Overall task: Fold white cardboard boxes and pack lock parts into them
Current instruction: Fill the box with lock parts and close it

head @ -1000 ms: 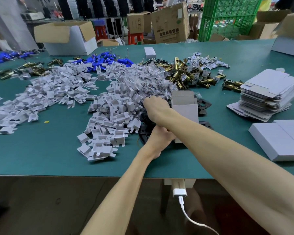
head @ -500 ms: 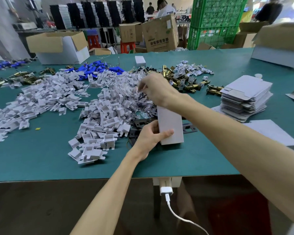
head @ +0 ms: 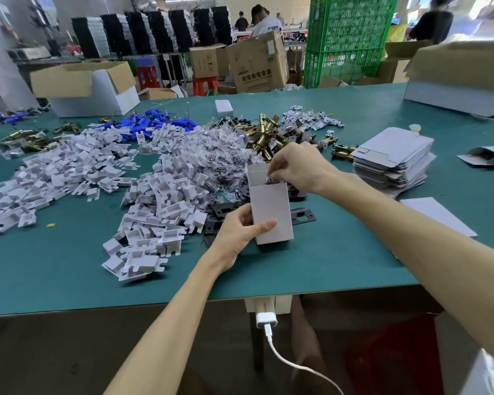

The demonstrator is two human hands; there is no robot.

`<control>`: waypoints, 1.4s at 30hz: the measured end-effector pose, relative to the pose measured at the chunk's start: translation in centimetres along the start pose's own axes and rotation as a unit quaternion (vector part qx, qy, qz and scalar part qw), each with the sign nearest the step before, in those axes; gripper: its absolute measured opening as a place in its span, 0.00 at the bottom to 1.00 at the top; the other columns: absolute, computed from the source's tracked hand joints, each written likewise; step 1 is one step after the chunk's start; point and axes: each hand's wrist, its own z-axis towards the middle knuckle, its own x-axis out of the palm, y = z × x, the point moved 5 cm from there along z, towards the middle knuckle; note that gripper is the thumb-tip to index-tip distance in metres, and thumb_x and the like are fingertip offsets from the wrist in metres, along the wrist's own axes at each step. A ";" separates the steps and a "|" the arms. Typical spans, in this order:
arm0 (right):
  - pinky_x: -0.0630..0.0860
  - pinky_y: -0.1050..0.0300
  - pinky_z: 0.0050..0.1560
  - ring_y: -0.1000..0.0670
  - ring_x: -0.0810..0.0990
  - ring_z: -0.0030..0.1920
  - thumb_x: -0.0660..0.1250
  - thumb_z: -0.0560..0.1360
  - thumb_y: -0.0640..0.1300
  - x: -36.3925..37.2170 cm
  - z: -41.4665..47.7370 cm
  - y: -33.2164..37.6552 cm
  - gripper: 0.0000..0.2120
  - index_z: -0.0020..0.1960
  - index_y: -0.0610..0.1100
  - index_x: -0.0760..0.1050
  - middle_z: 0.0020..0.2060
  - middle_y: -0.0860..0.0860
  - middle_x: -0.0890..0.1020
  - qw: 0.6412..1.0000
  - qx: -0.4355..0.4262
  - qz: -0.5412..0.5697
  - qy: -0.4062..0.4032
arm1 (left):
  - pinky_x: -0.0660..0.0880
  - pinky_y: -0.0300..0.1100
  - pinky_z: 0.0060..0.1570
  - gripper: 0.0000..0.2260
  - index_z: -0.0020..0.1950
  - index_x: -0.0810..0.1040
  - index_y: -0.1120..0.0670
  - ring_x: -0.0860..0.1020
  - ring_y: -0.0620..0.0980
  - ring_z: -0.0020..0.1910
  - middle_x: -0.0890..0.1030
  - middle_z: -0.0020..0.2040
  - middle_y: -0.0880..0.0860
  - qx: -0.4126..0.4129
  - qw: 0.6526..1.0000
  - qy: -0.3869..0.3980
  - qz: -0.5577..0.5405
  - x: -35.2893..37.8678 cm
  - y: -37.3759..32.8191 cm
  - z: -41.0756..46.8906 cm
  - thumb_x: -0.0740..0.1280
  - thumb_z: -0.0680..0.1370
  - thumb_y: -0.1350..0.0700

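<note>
Right hand (head: 297, 166) is back from the pile (head: 226, 149) at 12 o'clock, now pinching a small packet (head: 269, 179) into the white box (head: 271, 212) mouth; our left hand (head: 238, 233) grips its lower side. We'd keep it upright, feeding gently

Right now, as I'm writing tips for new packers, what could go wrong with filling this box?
1. The left hand grips the white box only low on one side; it could tip or buckle as the right hand pushes in.
2. The small bag, seemingly pinched at the open top, may snag on the flap and spill.
3. Black plates lie beside the box's base; setting it down on them could leave it unsteady.
</note>
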 end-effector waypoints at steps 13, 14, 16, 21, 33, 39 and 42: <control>0.59 0.43 0.64 0.42 0.67 0.62 0.56 0.85 0.57 2.3 -0.3 -0.4 0.25 0.39 0.41 0.76 0.54 0.46 0.75 0.985 0.024 -0.113 0.128 | 0.79 0.36 0.52 0.19 0.67 0.79 0.60 0.85 0.47 0.56 0.87 0.58 0.54 -0.001 1.000 0.005 0.004 -0.1 0.0 0.0 0.76 0.76 0.63; 0.59 0.42 0.65 0.42 0.67 0.63 0.56 0.85 0.59 2.3 -0.4 -0.5 0.27 0.37 0.41 0.74 0.54 0.45 0.76 0.986 0.032 -0.101 0.132 | 0.79 0.36 0.52 0.19 0.66 0.80 0.59 0.85 0.47 0.56 0.87 0.58 0.53 0.000 1.000 0.007 0.004 -0.1 0.0 0.0 0.77 0.76 0.62; 0.60 0.44 0.61 0.42 0.69 0.61 0.57 0.84 0.60 2.1 -0.6 -0.6 0.28 0.36 0.40 0.74 0.51 0.44 0.78 0.988 0.034 -0.088 0.124 | 0.80 0.36 0.52 0.19 0.66 0.80 0.59 0.85 0.48 0.57 0.87 0.58 0.53 0.002 1.000 0.010 0.003 0.0 0.0 0.0 0.77 0.76 0.62; 0.74 0.54 0.58 0.47 0.77 0.53 0.72 0.79 0.49 2.7 -2.0 -1.5 0.19 0.66 0.43 0.73 0.60 0.46 0.70 0.993 0.005 0.119 0.000 | 0.80 0.38 0.54 0.19 0.67 0.79 0.59 0.84 0.49 0.58 0.86 0.59 0.54 0.005 1.000 0.010 -0.008 0.0 0.0 0.0 0.76 0.76 0.62; 0.82 0.42 0.55 0.45 0.84 0.51 0.71 0.79 0.42 10.3 -6.5 -4.0 0.17 0.67 0.49 0.79 0.56 0.42 0.83 0.814 0.160 0.553 -0.080 | 0.82 0.52 0.58 0.28 0.79 0.69 0.47 0.83 0.58 0.61 0.82 0.64 0.59 0.022 0.999 -0.031 -0.003 -0.8 0.5 0.6 0.73 0.81 0.54; 0.80 0.42 0.51 0.42 0.84 0.46 0.70 0.80 0.44 11.3 -7.5 -4.1 0.07 0.55 0.42 0.82 0.47 0.43 0.85 0.786 0.170 0.586 -0.097 | 0.80 0.51 0.47 0.11 0.65 0.80 0.54 0.82 0.54 0.50 0.84 0.57 0.63 0.020 0.999 -0.047 0.007 -0.7 0.3 0.4 0.67 0.84 0.54; 0.78 0.50 0.45 0.50 0.82 0.44 0.69 0.81 0.44 11.4 -7.7 -3.8 0.07 0.53 0.42 0.83 0.43 0.48 0.85 0.790 0.164 0.582 -0.102 | 0.77 0.52 0.47 0.10 0.61 0.82 0.57 0.80 0.55 0.48 0.84 0.53 0.60 0.005 0.997 -0.076 -0.001 -0.9 0.5 0.3 0.64 0.86 0.54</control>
